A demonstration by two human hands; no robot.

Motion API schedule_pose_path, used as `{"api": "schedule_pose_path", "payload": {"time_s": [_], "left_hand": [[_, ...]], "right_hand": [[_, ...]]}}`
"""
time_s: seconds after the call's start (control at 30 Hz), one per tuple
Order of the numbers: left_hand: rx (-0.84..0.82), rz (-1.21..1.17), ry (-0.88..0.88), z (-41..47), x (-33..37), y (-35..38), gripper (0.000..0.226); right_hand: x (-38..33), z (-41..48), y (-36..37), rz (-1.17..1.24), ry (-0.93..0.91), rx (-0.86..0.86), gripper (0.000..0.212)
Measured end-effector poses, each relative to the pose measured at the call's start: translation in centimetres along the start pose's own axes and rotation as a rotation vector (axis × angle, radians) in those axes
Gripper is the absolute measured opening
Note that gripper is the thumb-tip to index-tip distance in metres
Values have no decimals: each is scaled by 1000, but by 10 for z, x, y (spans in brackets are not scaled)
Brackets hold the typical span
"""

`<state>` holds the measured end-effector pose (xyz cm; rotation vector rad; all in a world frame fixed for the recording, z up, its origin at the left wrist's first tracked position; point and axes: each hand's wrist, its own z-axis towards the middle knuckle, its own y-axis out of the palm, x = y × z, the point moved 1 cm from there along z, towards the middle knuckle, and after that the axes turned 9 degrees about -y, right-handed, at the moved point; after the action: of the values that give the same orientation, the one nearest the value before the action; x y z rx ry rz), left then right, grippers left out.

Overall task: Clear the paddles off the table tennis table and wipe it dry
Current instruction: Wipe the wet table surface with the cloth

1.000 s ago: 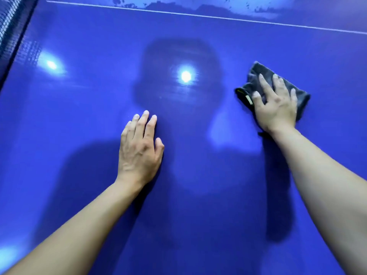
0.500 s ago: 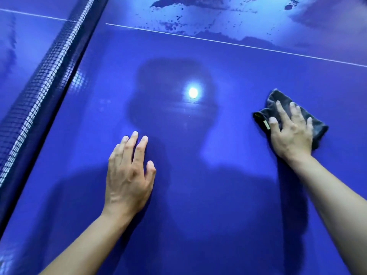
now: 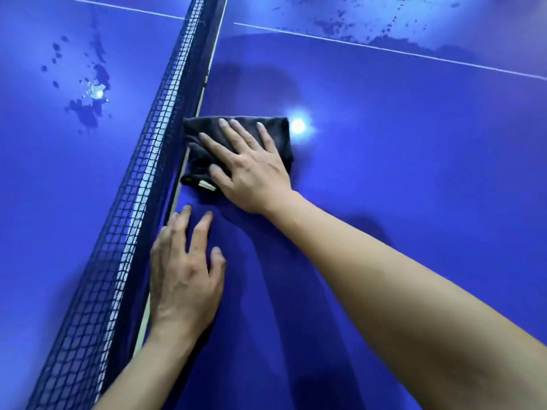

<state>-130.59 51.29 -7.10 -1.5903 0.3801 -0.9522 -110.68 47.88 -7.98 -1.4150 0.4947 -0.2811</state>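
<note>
My right hand [image 3: 251, 167] presses flat, fingers spread, on a folded dark grey cloth [image 3: 275, 128] lying on the blue table tennis table [image 3: 399, 173]. The cloth's left edge touches the base of the net [image 3: 142, 173]. A small pale label shows at the cloth's near corner. My left hand [image 3: 183, 270] rests flat on the table just beside the net, a little nearer to me than the cloth, holding nothing. No paddle is in view.
The net runs diagonally from bottom left to top centre. Water patches [image 3: 88, 93] lie on the table half beyond the net. More wet blotches [image 3: 384, 28] sit past the white line [image 3: 384, 48] at the top right.
My right hand has slid the cloth leftward across the table up to the net. My left hand has stayed flat on the table, and now lies close to the net as the view swung left.
</note>
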Motion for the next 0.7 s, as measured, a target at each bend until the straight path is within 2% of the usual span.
{"api": "schedule_pose_path", "payload": {"time_s": [0.2,0.4,0.5,0.7], "left_hand": [[-9,13,-25,-18,-1,1,59],[-42,33,172,-56,46,17,56],[-69,28,239,-87,79,30,55],[-102,32,253,-145,146,56,56]], "right_hand": [[-22,16,4,48,-56,-40,56],[-6,-22,-1,85,-48,9,55],[30,-71,-8,81,20,32,56],[149,-198,-41,76,287,101,56]]}}
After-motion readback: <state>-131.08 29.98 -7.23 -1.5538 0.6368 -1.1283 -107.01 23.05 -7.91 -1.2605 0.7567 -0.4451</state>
